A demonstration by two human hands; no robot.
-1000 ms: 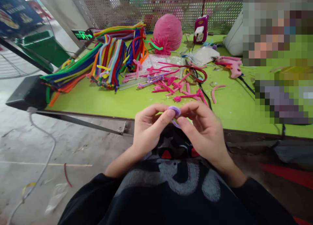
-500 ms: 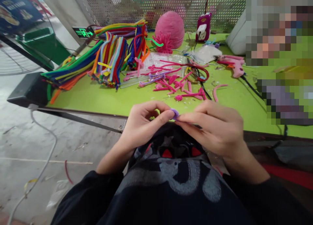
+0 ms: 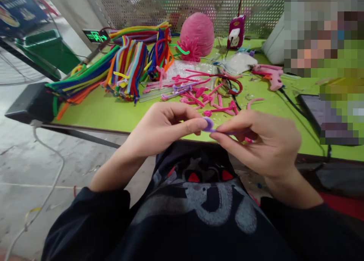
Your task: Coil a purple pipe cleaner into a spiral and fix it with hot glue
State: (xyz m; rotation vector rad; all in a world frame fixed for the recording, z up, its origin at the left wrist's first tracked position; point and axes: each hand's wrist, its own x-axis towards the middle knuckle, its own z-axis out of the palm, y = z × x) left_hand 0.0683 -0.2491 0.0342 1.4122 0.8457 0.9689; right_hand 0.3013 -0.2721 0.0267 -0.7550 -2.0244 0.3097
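Observation:
A purple pipe cleaner point(image 3: 209, 123) is stretched between my two hands, just above the table's front edge. Its left end is coiled into a small roll, pinched by thumb and fingers of my left hand point(image 3: 173, 126). My right hand point(image 3: 261, 139) grips the straight part close to the coil, and the strand runs back under its fingers. Beyond the hands lie several pink and magenta pipe cleaner pieces point(image 3: 222, 108), some twisted into small shapes. Scissors with red-brown handles point(image 3: 237, 87) rest among them.
Bundles of multicoloured pipe cleaners point(image 3: 125, 71) lie at the left. Behind are a pink ball point(image 3: 197, 32) and a purple power socket point(image 3: 236, 33). A pink glue gun point(image 3: 271, 75) with a black cord and a phone point(image 3: 309, 109) are at the right.
Both hands have risen slightly and moved a little apart. The purple coil shows more openly, and more of its straight strand is visible at my right hand.

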